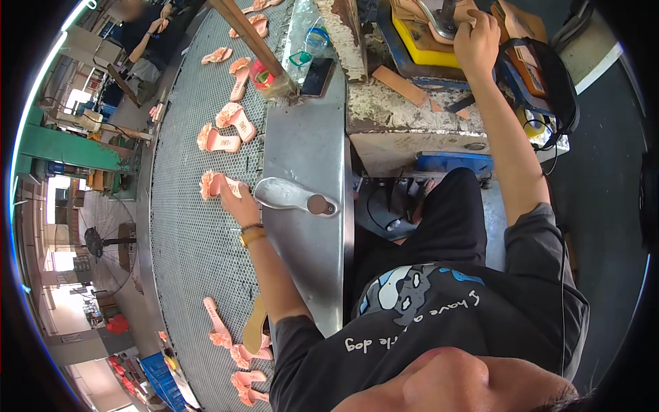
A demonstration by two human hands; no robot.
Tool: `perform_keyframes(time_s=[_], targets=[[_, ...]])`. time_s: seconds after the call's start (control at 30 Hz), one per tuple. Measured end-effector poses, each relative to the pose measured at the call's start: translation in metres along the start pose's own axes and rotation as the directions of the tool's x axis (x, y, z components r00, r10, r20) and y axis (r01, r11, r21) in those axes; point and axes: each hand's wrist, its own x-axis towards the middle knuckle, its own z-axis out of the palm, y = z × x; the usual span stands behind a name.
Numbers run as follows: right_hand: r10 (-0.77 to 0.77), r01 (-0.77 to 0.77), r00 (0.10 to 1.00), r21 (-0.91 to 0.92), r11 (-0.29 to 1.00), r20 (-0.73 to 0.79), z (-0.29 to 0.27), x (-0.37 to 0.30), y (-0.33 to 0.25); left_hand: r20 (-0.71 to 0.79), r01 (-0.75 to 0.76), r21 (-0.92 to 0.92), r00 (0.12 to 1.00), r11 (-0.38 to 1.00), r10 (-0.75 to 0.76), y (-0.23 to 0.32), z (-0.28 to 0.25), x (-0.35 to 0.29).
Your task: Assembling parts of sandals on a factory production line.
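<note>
- On the grey mesh table (195, 254), at the person's left, one pink sandal (213, 186) lies with its flowered strap outermost and its heel end turned toward the person.
- Left hand (239, 206): at the heel end, fingers bent over the insole and touching it. Grip narrow rather than spread; whether the thumb closes beneath the sole cannot be told (the hand itself covers that part).
- Governing relation: sandal directly ahead of the left fingertips, long axis running roughly left to right, crosswise to the steel ledge (302, 141). Left hand is clearly the nearer; the right is well apart, beyond the ledge.
- Right hand (478, 42): raised to the worn bench (384, 117), fingers curled beside a metal fitting (439, 26) above a yellow pad (416, 52). Full hold on anything not confirmed; the far side of the fingers is hidden.
- Shoe-shaped metal plate (283, 195): flat on the ledge just right of the left hand, narrow end pointing away from the sandal.
- Nearby: two sandals (230, 130) lie side by side farther up the mesh; a tan sole (255, 329) rests near the left elbow.
</note>
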Motion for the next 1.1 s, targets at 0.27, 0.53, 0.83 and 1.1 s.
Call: perform_keyframes(time_s=[0.27,0.53,0.83,1.1], targets=[[0.001,0.023,0.971,-0.094,0.995,0.241,0.0,0.011,-0.029,0.376,-0.245,0.656,0.926,0.714,-0.027,-0.11,-0.016,0.016],[0.08,0.024,0.886,-0.217,0.976,0.456,0.042,0.048,0.004,-0.026,-0.115,0.778,0.977,0.618,0.214,-0.17,-0.084,-0.031],[0.184,-0.163,0.941,-0.099,0.982,0.283,0.062,0.021,0.006,-0.224,0.067,0.336,0.975,0.94,0.011,-0.063,-0.126,-0.056],[0.283,-0.607,0.789,0.616,0.502,0.546,0.026,-0.031,0.008,0.294,0.407,-0.767,0.91,0.497,-0.291,0.109,-0.103,-0.187]])
